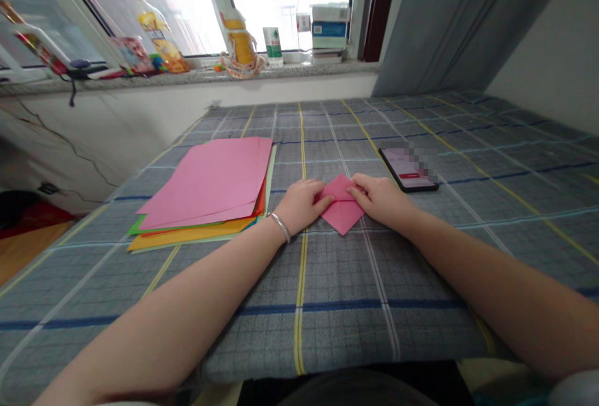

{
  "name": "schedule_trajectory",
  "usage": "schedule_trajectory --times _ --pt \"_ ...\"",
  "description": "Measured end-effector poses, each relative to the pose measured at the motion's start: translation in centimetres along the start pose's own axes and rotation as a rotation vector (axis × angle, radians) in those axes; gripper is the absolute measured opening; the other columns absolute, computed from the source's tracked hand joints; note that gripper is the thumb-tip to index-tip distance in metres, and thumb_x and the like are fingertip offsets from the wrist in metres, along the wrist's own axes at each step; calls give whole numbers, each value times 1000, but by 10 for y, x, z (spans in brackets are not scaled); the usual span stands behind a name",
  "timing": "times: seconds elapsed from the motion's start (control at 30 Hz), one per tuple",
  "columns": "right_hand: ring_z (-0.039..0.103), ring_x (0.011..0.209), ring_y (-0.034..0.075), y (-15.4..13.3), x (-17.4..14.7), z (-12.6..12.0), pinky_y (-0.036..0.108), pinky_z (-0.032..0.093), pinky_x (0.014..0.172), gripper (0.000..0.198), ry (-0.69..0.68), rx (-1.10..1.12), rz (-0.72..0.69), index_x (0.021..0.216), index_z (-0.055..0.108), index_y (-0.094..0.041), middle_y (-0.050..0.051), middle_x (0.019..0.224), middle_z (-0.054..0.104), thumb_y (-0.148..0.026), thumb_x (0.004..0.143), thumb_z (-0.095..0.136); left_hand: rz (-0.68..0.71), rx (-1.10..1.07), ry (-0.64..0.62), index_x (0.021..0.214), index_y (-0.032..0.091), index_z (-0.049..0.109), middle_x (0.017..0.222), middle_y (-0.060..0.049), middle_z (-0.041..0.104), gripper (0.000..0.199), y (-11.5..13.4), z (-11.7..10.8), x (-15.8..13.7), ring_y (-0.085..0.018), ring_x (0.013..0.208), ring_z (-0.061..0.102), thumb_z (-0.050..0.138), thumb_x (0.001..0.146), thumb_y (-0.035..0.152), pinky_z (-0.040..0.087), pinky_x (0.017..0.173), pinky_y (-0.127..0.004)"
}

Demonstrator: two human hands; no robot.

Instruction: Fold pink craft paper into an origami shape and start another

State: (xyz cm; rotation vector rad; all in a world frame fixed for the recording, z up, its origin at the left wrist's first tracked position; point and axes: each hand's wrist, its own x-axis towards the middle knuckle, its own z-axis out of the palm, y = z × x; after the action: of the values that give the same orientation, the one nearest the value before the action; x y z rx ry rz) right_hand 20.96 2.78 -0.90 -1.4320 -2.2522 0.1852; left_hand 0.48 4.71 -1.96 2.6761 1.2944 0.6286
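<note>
A small pink folded paper [342,214], diamond-shaped with a crease across its middle, lies on the plaid cloth in front of me. My left hand [306,202] grips its left corner, thumb on top and fingers at the edge. On the opposite side, my right hand [378,196] pinches the right part near the upper edge. A silver bangle [279,227] circles my left wrist. To the left rests a stack of coloured paper sheets [210,181], pink on top, with green, orange and yellow edges showing below.
A smartphone [408,169] with a lit screen lies right of my right hand. Grey plaid cloth [262,337] covers the surface. Along the windowsill [196,78] stand an orange drink bottle [161,35], a yellow bottle [241,41], clear bottles and a box [329,35]. A grey curtain [449,25] hangs at right.
</note>
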Motion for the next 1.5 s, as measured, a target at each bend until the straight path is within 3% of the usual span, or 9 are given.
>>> schedule_trajectory --times 0.1,0.2,0.3,0.37,0.5,0.57,0.73,1.13,1.5 --pt "53 60 16 0 0 1 28 30 56 25 10 -8 10 81 59 -21 2 67 62 -36 92 42 -42 6 2 87 17 56 81 -4 61 24 4 1 0 -21 78 57 59 85 41 44 73 -34" --pt "55 63 17 0 0 2 28 33 58 23 9 6 27 83 59 -21 2 69 63 -35 92 43 -49 -25 -1 112 16 51 99 -7 64 41 7 3 -1 -24 91 59 66 80 39 45 80 -36" --pt "57 67 18 0 1 2 28 35 59 23 6 35 53 85 60 -20 3 72 65 -34 92 43 -45 -61 7 121 15 45 112 -10 62 53 6 5 -1 -24 102 57 68 78 35 45 88 -36" --pt "58 67 17 0 2 3 27 35 59 22 5 81 70 85 60 -20 3 74 66 -34 91 44 -50 -74 6 120 16 46 110 -9 62 51 5 7 -1 -24 101 57 68 78 35 45 88 -36" --pt "60 69 16 2 4 6 26 36 60 20 16 176 119 81 60 -19 3 76 68 -32 90 48 -104 -82 -23 93 17 57 85 -5 63 19 3 7 2 -21 84 58 57 87 36 45 76 -32" --pt "59 69 16 2 5 7 26 36 60 19 22 171 151 80 61 -19 3 76 68 -32 89 50 -146 -124 -13 86 17 58 77 -3 62 19 2 8 4 -18 76 57 48 92 32 43 71 -30" --pt "58 69 17 0 9 10 27 34 59 18 -20 97 212 83 62 -18 5 80 69 -30 90 50 -205 -140 20 93 15 65 73 -3 64 20 0 10 8 -17 69 56 51 91 29 42 68 -29" --pt "64 80 20 3 14 18 30 42 70 27 8 27 236 107 66 -17 8 91 72 -32 88 53 -134 55 30 104 14 70 86 -8 65 26 -1 14 11 -20 84 59 51 90 25 46 85 -33" --pt "65 87 23 1 15 19 31 41 66 27 -29 -106 240 103 67 -22 7 99 72 -35 89 48 -142 75 4 106 15 70 89 -9 62 27 -2 15 13 -19 85 60 51 90 24 49 84 -31"
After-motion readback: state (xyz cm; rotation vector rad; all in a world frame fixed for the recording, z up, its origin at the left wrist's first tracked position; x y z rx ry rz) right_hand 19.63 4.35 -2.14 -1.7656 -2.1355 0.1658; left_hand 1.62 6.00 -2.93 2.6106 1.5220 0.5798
